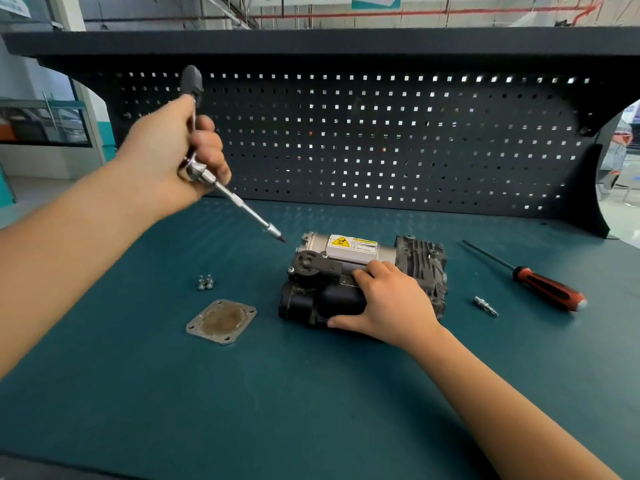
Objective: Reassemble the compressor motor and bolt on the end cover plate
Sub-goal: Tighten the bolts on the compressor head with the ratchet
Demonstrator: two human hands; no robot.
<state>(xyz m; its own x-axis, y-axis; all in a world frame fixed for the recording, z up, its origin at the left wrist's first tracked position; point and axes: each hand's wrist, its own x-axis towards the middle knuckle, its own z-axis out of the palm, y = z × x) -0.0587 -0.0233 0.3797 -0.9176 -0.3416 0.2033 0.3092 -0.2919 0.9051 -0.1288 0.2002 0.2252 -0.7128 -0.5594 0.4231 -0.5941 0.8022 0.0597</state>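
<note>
Your left grip is clamping the ratchet at upper left, its long bar pointing down-right at the compressor in the middle. Your right grip is clutching that. The cover plate is lying lower left of it.

Our left hand holds a ratchet w/ ext., raised left of the compressor; our right hand grips it. Cover plate, bolts lie left.
</note>
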